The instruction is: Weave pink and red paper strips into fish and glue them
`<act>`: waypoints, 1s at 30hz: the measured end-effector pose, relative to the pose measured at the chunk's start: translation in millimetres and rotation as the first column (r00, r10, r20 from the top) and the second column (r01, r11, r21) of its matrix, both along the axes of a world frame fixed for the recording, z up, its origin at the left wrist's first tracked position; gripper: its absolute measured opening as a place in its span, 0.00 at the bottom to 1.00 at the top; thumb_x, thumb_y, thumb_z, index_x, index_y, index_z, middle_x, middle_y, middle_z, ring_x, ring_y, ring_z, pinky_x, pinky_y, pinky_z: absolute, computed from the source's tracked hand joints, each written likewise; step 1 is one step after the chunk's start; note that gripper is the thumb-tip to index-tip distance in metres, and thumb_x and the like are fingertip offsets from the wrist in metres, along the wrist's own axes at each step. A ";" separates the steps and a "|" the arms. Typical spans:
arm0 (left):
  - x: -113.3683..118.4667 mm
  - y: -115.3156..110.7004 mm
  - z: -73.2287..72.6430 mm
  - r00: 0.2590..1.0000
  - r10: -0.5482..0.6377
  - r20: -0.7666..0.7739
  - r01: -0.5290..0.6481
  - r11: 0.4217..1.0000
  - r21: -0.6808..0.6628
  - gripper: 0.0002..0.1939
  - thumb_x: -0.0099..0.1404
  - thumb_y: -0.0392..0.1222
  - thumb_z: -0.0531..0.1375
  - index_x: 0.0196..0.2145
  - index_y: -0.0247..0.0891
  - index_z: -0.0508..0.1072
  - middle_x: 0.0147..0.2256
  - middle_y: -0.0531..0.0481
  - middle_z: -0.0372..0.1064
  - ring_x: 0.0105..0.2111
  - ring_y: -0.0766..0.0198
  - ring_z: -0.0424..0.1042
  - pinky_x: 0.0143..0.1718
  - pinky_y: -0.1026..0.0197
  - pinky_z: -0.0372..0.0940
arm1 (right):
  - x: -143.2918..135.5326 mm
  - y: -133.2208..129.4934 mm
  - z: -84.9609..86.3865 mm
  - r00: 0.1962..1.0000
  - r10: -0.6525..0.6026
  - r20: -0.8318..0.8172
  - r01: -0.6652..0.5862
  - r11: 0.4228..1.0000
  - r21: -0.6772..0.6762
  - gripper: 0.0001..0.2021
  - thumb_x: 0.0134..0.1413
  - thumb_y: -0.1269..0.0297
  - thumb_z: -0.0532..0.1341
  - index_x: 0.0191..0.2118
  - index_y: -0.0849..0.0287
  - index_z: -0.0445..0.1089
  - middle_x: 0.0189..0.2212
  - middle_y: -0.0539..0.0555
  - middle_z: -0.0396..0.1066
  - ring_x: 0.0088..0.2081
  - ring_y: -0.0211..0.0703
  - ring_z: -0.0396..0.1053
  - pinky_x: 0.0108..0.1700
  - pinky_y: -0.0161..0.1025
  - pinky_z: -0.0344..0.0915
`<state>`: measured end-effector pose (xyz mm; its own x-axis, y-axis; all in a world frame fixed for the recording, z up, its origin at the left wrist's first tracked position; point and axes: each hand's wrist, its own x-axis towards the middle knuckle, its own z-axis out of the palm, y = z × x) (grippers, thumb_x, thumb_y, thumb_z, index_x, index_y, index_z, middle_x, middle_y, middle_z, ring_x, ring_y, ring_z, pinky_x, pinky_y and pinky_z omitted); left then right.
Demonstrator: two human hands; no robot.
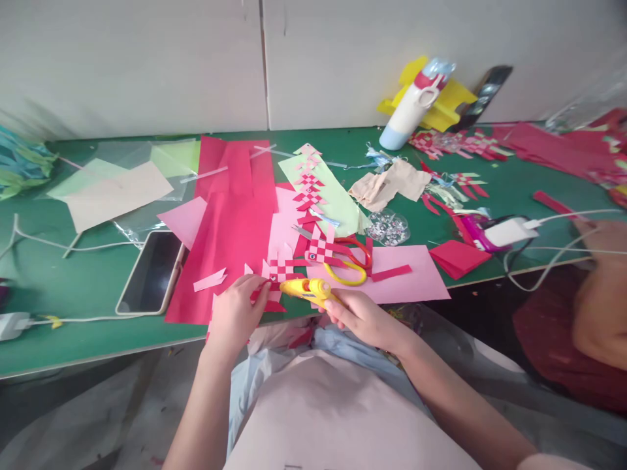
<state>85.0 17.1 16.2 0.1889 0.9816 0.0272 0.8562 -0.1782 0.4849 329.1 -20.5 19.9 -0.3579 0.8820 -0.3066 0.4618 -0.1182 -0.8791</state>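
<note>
A pink-and-red woven paper fish (281, 269) sits near the green table's (98, 339) front edge, pinched by the left hand (240, 303), though the exact grip is hard to see. The right hand (362, 316) grasps a yellow glue gun (308, 289), nozzle beside the fish.

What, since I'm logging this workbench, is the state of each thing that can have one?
Left hand: touching a woven checkered paper piece
Right hand: gripping the glue gun
Glue gun: held, nozzle toward left hand; power unclear
Scissors: lying down
Phone: screen dark, face up
Bottle: lid on
Charger: cable attached
Toy eyes: heaped together
</note>
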 end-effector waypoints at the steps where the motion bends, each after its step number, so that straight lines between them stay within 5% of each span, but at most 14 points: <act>1: -0.4 0.1 -0.5 1.000 0.001 0.003 -0.001 1.000 0.002 0.15 0.68 0.46 0.50 0.34 0.41 0.74 0.34 0.50 0.75 0.30 0.64 0.71 0.25 0.65 0.58 | -0.4 0.8 1.5 1.000 0.006 0.006 -0.006 1.000 0.005 0.21 0.64 0.47 0.48 0.35 0.60 0.66 0.26 0.50 0.66 0.27 0.37 0.66 0.28 0.33 0.62; 30: -5.7 -0.8 -6.6 0.997 0.004 0.081 -0.007 0.999 0.034 0.11 0.68 0.45 0.53 0.35 0.41 0.74 0.37 0.51 0.75 0.32 0.65 0.73 0.26 0.68 0.60 | 2.7 11.3 30.0 0.988 0.088 0.130 -0.076 0.993 -0.094 0.19 0.65 0.48 0.47 0.33 0.58 0.63 0.26 0.50 0.65 0.27 0.37 0.64 0.29 0.35 0.62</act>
